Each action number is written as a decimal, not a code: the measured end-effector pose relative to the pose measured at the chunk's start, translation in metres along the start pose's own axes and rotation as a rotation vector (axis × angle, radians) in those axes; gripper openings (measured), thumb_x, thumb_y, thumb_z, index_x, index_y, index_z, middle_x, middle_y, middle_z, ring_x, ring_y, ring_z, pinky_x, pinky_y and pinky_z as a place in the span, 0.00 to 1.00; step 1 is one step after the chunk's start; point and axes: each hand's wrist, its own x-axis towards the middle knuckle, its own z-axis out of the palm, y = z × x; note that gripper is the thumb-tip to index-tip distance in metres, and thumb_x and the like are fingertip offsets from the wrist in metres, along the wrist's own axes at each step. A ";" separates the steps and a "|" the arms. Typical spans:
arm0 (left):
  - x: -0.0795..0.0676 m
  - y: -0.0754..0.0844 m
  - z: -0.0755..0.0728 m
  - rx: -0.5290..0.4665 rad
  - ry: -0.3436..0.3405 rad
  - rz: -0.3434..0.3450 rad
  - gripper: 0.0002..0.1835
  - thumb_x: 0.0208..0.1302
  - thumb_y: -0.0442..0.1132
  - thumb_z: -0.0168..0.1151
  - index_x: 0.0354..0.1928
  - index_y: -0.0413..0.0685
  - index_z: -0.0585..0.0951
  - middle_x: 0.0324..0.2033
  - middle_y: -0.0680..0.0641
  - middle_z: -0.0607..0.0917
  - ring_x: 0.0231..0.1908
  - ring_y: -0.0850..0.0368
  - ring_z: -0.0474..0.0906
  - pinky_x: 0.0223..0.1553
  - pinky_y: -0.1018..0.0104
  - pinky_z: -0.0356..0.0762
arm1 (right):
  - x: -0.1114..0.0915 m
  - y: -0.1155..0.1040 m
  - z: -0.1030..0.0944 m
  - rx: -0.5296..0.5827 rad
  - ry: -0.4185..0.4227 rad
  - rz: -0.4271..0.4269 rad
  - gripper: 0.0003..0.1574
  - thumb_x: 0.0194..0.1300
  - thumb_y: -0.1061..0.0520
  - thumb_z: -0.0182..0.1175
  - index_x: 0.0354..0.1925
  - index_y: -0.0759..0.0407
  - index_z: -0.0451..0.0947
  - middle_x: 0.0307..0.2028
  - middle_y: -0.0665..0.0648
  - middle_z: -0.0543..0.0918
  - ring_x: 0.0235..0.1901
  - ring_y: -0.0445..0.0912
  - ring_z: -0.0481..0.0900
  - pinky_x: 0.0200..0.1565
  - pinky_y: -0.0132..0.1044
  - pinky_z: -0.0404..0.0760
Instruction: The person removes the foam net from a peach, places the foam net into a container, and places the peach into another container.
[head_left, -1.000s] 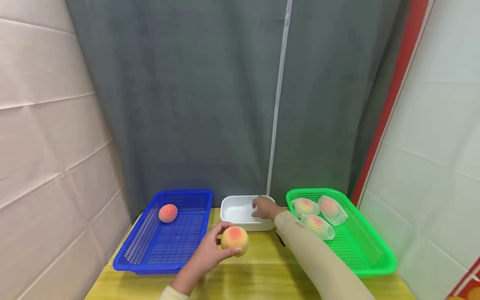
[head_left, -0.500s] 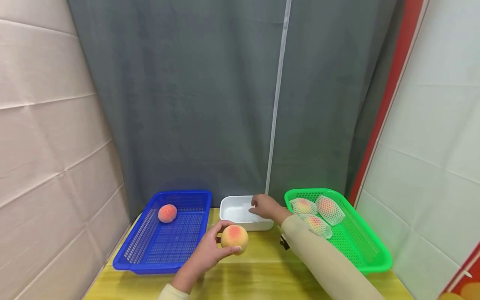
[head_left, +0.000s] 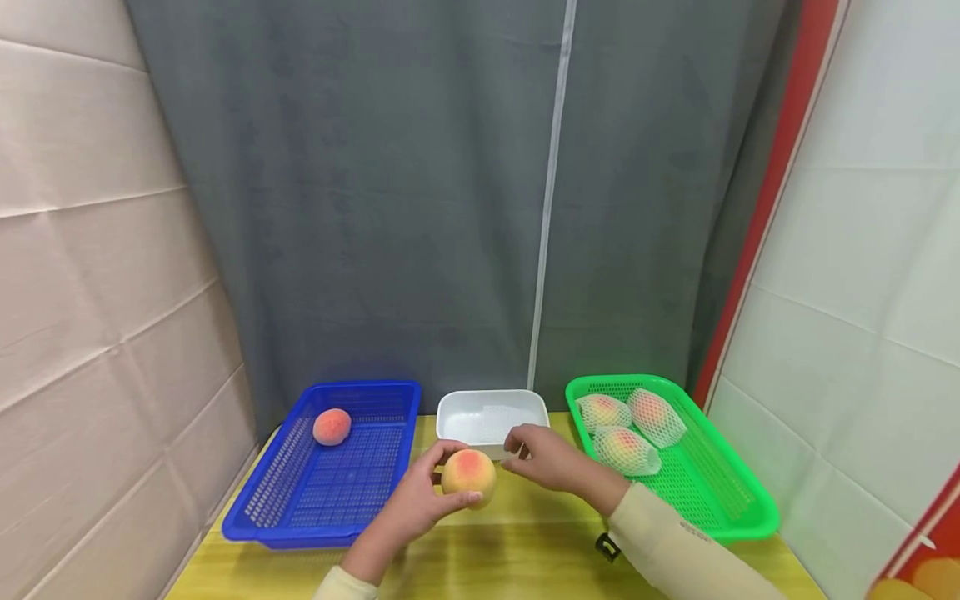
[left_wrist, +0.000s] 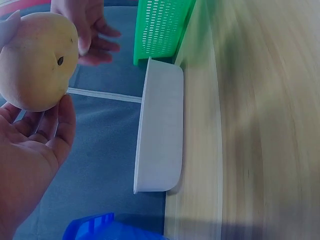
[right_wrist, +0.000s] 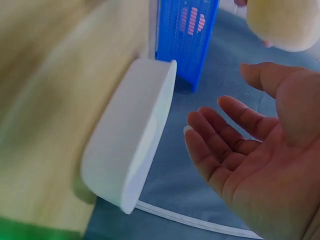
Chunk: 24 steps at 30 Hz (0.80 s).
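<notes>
A yellow peach with a red blush is held by my left hand above the table, fingers and thumb around its left side. The left wrist view shows a small dark spot on this peach. My right hand is just right of the peach, in front of the white tub. In the right wrist view the right hand's fingers are loosely bent, and nothing shows between them. Pale material lies inside the tub, too faint to make out.
On the left stands a blue basket with one red peach. A green basket on the right holds 3 peaches in white foam nets. The wooden table ends at a grey curtain.
My right hand has come back out of the white tub, toward me and closer to the peach. The left hand holds the peach in the same place.
</notes>
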 end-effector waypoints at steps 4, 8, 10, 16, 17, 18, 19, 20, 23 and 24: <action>-0.001 -0.001 -0.001 0.011 -0.002 -0.004 0.35 0.59 0.46 0.88 0.66 0.59 0.81 0.55 0.52 0.86 0.52 0.52 0.82 0.52 0.58 0.82 | -0.019 0.007 0.006 0.061 -0.008 -0.021 0.15 0.73 0.52 0.74 0.49 0.58 0.83 0.47 0.54 0.87 0.47 0.58 0.87 0.52 0.49 0.88; -0.002 -0.002 -0.001 0.025 -0.019 -0.014 0.35 0.60 0.47 0.87 0.67 0.56 0.80 0.56 0.50 0.85 0.52 0.50 0.81 0.51 0.57 0.82 | -0.031 0.015 0.012 0.141 -0.015 -0.015 0.18 0.75 0.49 0.73 0.56 0.54 0.81 0.52 0.51 0.85 0.53 0.59 0.85 0.56 0.53 0.87; -0.003 -0.003 0.000 0.031 -0.026 -0.017 0.36 0.60 0.48 0.87 0.68 0.55 0.80 0.56 0.49 0.85 0.51 0.50 0.81 0.50 0.57 0.82 | -0.036 0.018 0.015 0.173 -0.005 -0.028 0.20 0.75 0.49 0.73 0.57 0.55 0.81 0.54 0.52 0.85 0.54 0.60 0.85 0.56 0.55 0.86; -0.003 -0.006 0.001 0.035 -0.030 -0.013 0.35 0.60 0.47 0.87 0.67 0.57 0.80 0.55 0.50 0.85 0.54 0.51 0.81 0.53 0.56 0.80 | -0.045 0.021 0.020 0.185 0.005 -0.034 0.23 0.76 0.47 0.72 0.59 0.59 0.82 0.54 0.52 0.86 0.54 0.60 0.85 0.55 0.47 0.86; -0.003 -0.006 0.001 0.035 -0.030 -0.011 0.35 0.60 0.47 0.87 0.67 0.57 0.80 0.55 0.51 0.86 0.54 0.52 0.81 0.53 0.56 0.80 | -0.045 0.021 0.021 0.183 0.004 -0.029 0.23 0.76 0.47 0.72 0.59 0.60 0.82 0.54 0.51 0.86 0.54 0.59 0.85 0.54 0.45 0.85; -0.003 -0.006 0.001 0.035 -0.031 -0.011 0.35 0.60 0.47 0.87 0.66 0.57 0.80 0.55 0.51 0.86 0.54 0.52 0.81 0.54 0.57 0.80 | -0.046 0.021 0.022 0.183 0.003 -0.027 0.23 0.76 0.47 0.73 0.58 0.60 0.82 0.54 0.51 0.86 0.54 0.59 0.85 0.54 0.46 0.85; -0.003 -0.006 0.001 0.034 -0.032 -0.011 0.35 0.59 0.47 0.87 0.66 0.57 0.80 0.55 0.51 0.86 0.55 0.52 0.81 0.54 0.57 0.80 | -0.046 0.021 0.023 0.185 0.003 -0.024 0.23 0.76 0.46 0.73 0.58 0.59 0.82 0.54 0.50 0.85 0.54 0.58 0.85 0.54 0.47 0.86; -0.003 -0.006 0.001 0.033 -0.033 -0.009 0.35 0.59 0.47 0.87 0.66 0.57 0.80 0.55 0.51 0.86 0.55 0.52 0.80 0.54 0.57 0.80 | -0.046 0.020 0.023 0.185 0.003 -0.024 0.22 0.76 0.46 0.73 0.57 0.58 0.82 0.53 0.50 0.85 0.54 0.58 0.84 0.54 0.47 0.86; -0.003 -0.005 0.000 0.027 -0.042 -0.018 0.35 0.59 0.47 0.87 0.66 0.57 0.80 0.56 0.51 0.86 0.55 0.52 0.81 0.54 0.57 0.80 | -0.047 0.020 0.026 0.195 -0.001 -0.027 0.21 0.76 0.46 0.73 0.56 0.57 0.82 0.53 0.51 0.85 0.54 0.57 0.84 0.54 0.52 0.86; -0.003 -0.005 -0.001 0.028 -0.044 -0.019 0.35 0.59 0.47 0.87 0.66 0.57 0.80 0.56 0.51 0.86 0.55 0.52 0.81 0.55 0.57 0.80 | -0.048 0.020 0.026 0.199 -0.004 -0.031 0.21 0.76 0.46 0.73 0.56 0.57 0.82 0.53 0.52 0.85 0.54 0.57 0.84 0.54 0.53 0.87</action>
